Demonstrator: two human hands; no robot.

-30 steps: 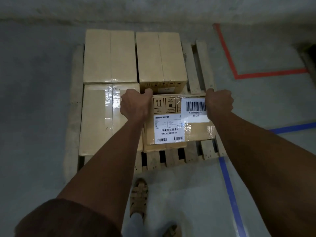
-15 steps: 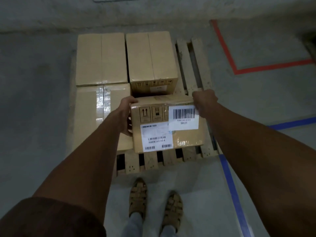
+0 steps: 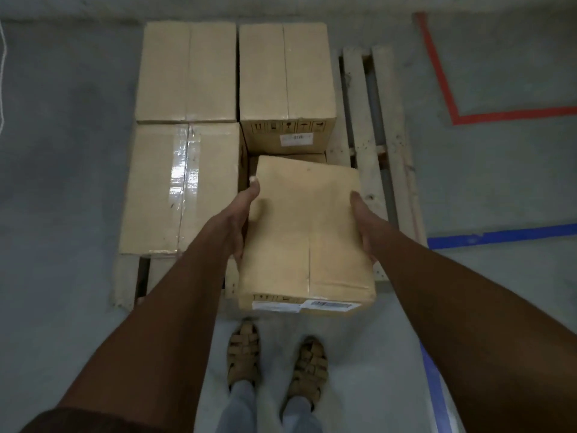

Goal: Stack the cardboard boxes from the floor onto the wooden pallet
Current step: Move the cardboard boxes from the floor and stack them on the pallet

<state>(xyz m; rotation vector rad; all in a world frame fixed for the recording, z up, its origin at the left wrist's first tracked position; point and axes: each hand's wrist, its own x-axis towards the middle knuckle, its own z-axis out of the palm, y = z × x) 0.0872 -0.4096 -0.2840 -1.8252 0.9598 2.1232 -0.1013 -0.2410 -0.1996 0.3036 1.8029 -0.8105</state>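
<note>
I hold a tan cardboard box (image 3: 307, 232) in the air over the near right part of the wooden pallet (image 3: 359, 126). Its plain face points up and its labelled side faces me along the near edge. My left hand (image 3: 242, 220) grips the box's left side and my right hand (image 3: 363, 223) grips its right side. Three boxes lie on the pallet: a taped box (image 3: 182, 189) at near left, one box (image 3: 187, 71) at far left and one box (image 3: 285, 85) at far middle. Part of another box shows beneath the held one.
Bare pallet slats (image 3: 384, 120) run along the right side. Red tape (image 3: 443, 89) and blue tape (image 3: 499, 235) mark the grey concrete floor to the right. My sandalled feet (image 3: 274, 364) stand just in front of the pallet. A wall runs along the far edge.
The box has tipped over in my hands: the labelled face that pointed up now faces me. Both hands shifted from its far top corners to its sides.
</note>
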